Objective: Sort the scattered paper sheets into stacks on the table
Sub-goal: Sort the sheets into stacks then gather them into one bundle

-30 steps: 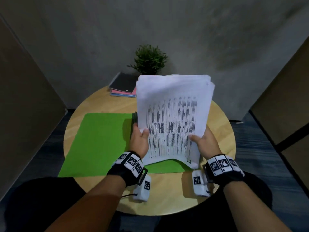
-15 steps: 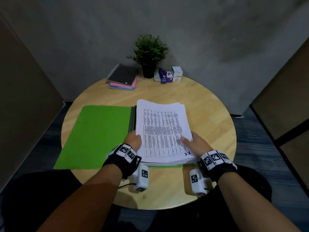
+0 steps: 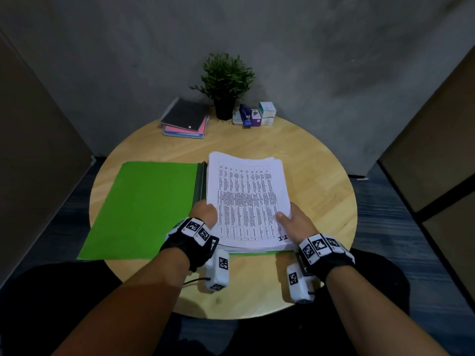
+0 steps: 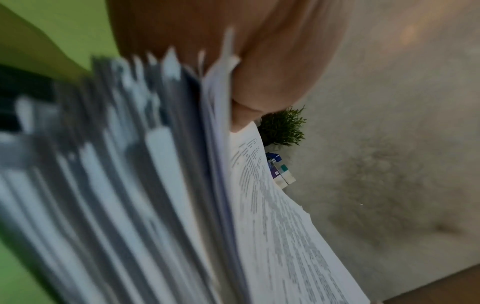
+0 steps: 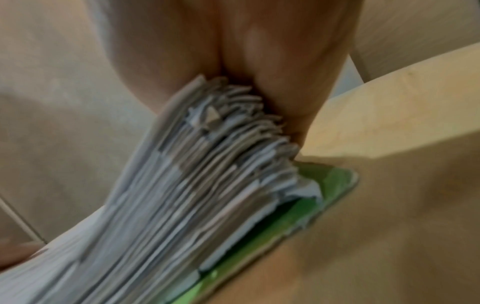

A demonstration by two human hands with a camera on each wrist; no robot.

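A thick stack of printed white sheets lies flat on the right half of an open green folder on the round wooden table. My left hand holds the stack's near left edge, thumb on the top sheet. My right hand grips the near right edge, thumb on top and fingers beneath. In the right wrist view the sheet edges fan out unevenly between thumb and fingers, above the folder's green corner.
At the table's far side stand a potted plant, a pile of notebooks, a blue stapler and small boxes. Grey wall behind, brown panels at both sides. Bare wood lies right of the stack and along the near edge.
A second ago both hands held the stack upright on its lower edge. It has since been lowered flat onto the folder, and the hands have stayed on its near edges.
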